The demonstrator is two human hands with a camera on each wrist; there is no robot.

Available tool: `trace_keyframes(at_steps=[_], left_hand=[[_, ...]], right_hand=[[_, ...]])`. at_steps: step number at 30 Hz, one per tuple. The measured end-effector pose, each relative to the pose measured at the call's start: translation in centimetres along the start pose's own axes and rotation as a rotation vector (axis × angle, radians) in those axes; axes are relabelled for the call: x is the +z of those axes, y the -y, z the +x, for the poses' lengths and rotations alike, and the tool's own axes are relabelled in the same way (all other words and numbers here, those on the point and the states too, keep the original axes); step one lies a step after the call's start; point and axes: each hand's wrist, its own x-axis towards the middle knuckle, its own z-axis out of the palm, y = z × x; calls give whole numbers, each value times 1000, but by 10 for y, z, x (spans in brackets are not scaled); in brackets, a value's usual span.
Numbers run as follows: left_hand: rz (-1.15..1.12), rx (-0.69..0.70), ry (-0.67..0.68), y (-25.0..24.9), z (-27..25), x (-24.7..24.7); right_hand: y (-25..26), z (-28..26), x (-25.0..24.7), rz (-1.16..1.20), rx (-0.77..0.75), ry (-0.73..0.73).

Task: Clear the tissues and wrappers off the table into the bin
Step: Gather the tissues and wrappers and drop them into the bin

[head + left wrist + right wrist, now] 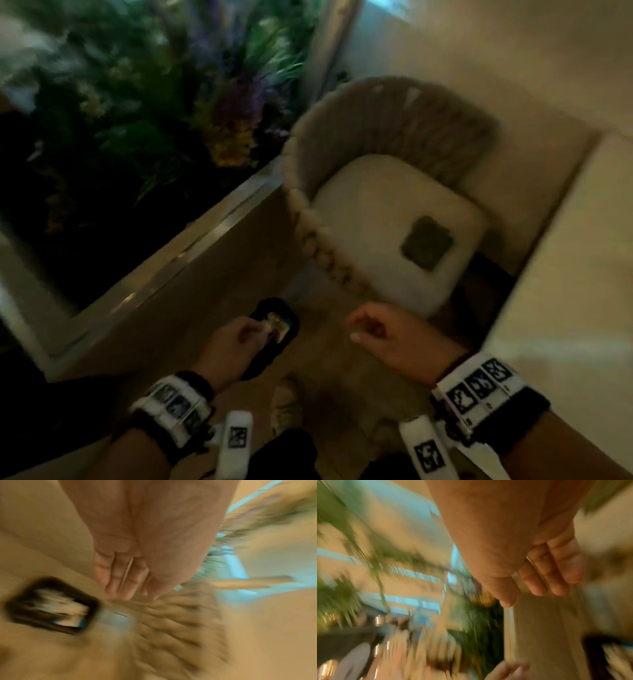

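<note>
Lounge or café-type seating area: woven armchair w/ cushion, flower planter, pale table.

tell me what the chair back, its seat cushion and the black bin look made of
Chair back: looks like woven rope or wicker, matte tan; ribbed strands show. Seat cushion: pale fabric, soft rounded edges. Black bin: probably lined with a plastic bag, since its dark rim looks crinkled; blur leaves that unsure.
</note>
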Motion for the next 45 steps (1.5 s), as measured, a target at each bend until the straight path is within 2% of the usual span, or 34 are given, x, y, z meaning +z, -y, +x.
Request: trace_keyframes(at_steps=[4, 9, 12, 14, 19, 21, 24, 27, 30, 32, 35, 38, 42, 45], left_hand=[[198, 186, 94, -91, -44, 0], [363, 398, 138, -209, -77, 55], [334, 466, 200, -269, -85, 114], [396, 488, 259, -305, -86, 164], [512, 680, 328, -378, -90, 293], [574, 690, 324, -405, -92, 345], [572, 619, 244, -434, -85, 411], [509, 502, 158, -450, -73, 454], [424, 327, 125, -457, -63, 477], [430, 270, 114, -455, -57, 483], [428, 290, 105, -449, -54, 480], [325, 298, 148, -444, -51, 468], [220, 303, 269, -434, -51, 435], [169, 260, 354, -425, -55, 414]], right_hand=[[-51, -107, -54, 182, 82, -269], [-128, -224, -82, 359, 212, -516], [-176, -275, -87, 434, 296, -634], [-208, -302, -91, 470, 322, -687], [-279, -350, -103, 506, 362, -712], [-302, -361, -109, 517, 366, -718], [-326, -370, -118, 542, 354, -700], [-340, -374, -126, 540, 323, -659], [-351, -371, -136, 543, 302, -625], [-357, -364, -145, 527, 284, -628], [-363, -352, -161, 446, 262, -654], [-370, -337, -176, 307, 317, -712], [-390, -315, -189, -16, 361, -800], [-410, -293, -192, -281, 458, -703]])
